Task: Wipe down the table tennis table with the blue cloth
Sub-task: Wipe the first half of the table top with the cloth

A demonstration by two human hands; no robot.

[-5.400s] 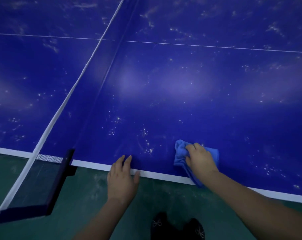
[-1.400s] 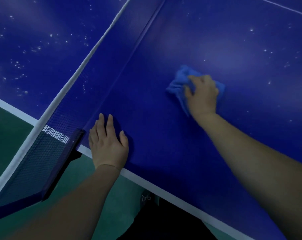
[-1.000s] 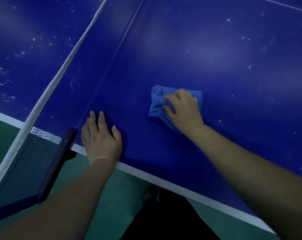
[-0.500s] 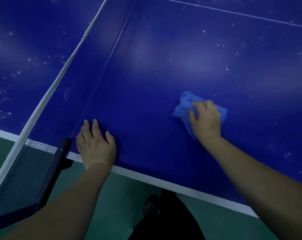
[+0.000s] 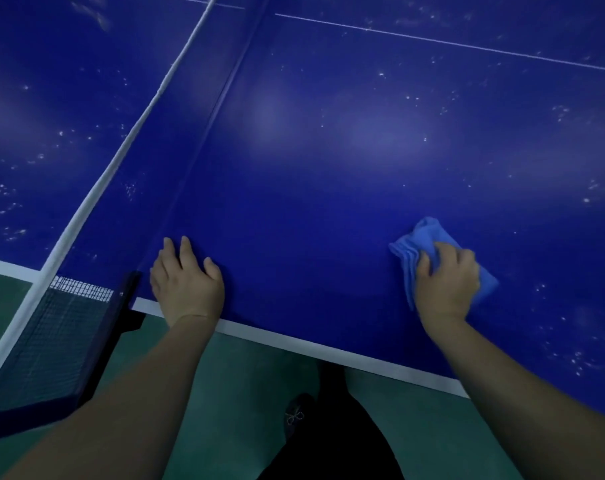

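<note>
Two bare hands rest on a dark blue table tennis table (image 5: 329, 188), seen from above at its near edge. The right hand (image 5: 445, 284) presses down on a bunched blue cloth (image 5: 420, 237), fingers curled over it and gripping it, at the near right of the surface. The left hand (image 5: 186, 282) lies flat with fingers straight, holding nothing, just right of the net post (image 5: 119, 313). The net (image 5: 48, 337) with its white top band runs from near left to far centre. White specks dot the table's far and right areas. A green floor (image 5: 238, 375) shows below.
</note>
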